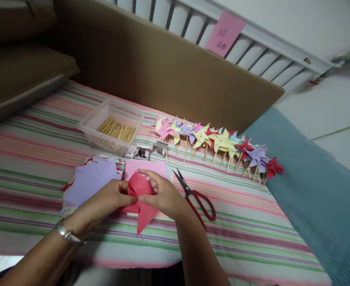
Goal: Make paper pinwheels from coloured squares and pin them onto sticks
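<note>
Pinching the red paper [145,216] at its middle looks like the step. Both hands are together, clamped on it: left hand [111,194] and right hand [165,194] thumbs nearly meet in front; fingers behind are partly hidden. It sits near the front of the cloth [246,242], one pointed flap toward the wearer. Can't tell if it touches down.

To do it well: left thumb pins the centre, right brings corners in one at a time. Curl, don't crease. Stack the tips on one spot; it'll likely spring open if a thumb slips.

Room: scissors [189,192] just beside right hand, points facing away, so watch that elbow. Purple sheets [95,178] crowd the left. Tub [103,141] and pin boxes [142,153] beyond, pinwheels [228,147] far right, board [169,71] walls the back. Near table edge runs under the forearms. Best open cloth: right of the scissors.
</note>
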The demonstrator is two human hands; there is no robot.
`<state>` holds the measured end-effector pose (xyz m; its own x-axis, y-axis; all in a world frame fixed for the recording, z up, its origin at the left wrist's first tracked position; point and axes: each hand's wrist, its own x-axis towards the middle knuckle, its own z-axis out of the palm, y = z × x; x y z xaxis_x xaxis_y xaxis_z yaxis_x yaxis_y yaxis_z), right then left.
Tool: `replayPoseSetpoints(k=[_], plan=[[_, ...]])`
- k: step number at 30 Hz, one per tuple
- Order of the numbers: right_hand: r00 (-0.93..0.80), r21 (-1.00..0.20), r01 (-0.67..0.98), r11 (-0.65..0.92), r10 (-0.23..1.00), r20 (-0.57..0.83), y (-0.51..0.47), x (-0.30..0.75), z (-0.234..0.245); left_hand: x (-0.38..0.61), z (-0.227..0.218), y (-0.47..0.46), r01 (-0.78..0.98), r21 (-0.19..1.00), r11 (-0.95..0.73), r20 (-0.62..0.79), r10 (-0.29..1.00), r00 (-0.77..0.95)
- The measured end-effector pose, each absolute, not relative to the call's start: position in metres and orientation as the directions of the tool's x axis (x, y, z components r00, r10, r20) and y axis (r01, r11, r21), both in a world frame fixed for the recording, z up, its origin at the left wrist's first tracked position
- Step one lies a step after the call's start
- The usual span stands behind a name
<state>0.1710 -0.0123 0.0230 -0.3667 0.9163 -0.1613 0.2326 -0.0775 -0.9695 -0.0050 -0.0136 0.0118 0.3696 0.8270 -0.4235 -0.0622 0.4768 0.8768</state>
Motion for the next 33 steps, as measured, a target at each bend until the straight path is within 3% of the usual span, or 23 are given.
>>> replayPoseSetpoints(k=[9, 14, 17, 21, 33], plan=[[-0.354, -0.975, 0.197, -0.1, 0.92, -0.166, -0.013, 0.164, 0.021, -0.004, 0.005, -0.011, -0.027, 0.89, 0.455, -0.411, 0.827, 0.383], [-0.264, -0.966, -0.033, -0.256, 0.935, -0.238, -0.007, 0.163, 0.021, -0.009, 0.015, -0.013, -0.247, 0.839, 0.485, -0.393, 0.854, 0.341], [-0.147, -0.945, -0.21, -0.25, 0.964, -0.222, -0.002, 0.159, 0.02, -0.009, 0.023, -0.016, -0.37, 0.781, 0.503, -0.387, 0.855, 0.346], [-0.071, -0.918, -0.337, -0.208, 0.978, -0.195, 0.0, 0.153, 0.018, -0.003, 0.025, -0.02, -0.41, 0.771, 0.488, -0.323, 0.854, 0.409], [-0.109, -0.902, -0.38, -0.206, 0.978, -0.178, -0.007, 0.146, 0.025, 0.007, 0.016, -0.019, -0.387, 0.784, 0.485, -0.393, 0.871, 0.295]])
